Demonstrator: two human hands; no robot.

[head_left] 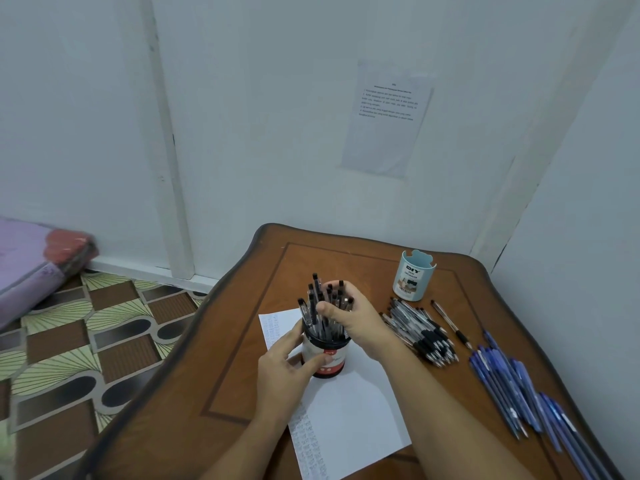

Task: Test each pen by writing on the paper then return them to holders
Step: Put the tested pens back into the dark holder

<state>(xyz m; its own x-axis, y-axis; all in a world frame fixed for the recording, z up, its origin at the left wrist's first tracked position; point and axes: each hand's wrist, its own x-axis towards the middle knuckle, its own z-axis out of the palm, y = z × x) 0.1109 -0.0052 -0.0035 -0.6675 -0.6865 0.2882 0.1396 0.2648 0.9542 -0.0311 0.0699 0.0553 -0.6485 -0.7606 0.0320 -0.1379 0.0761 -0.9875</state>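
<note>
A round holder (325, 358), white and red with a black rim, stands on the paper (349, 407) and is full of several black pens (320, 308). My left hand (282, 367) grips the holder's left side. My right hand (353, 315) is curled round the bunch of pens sticking out of it. A light blue holder (414, 280) stands at the back of the table. A pile of black pens (420, 332) lies to the right of the paper, and several blue pens (512, 389) lie near the right edge.
The wooden table (242, 341) stands in a corner against white walls. One pen (452, 323) lies apart between the two piles. A printed sheet (388, 116) hangs on the wall. On the patterned floor to the left lies a purple mattress (31, 275).
</note>
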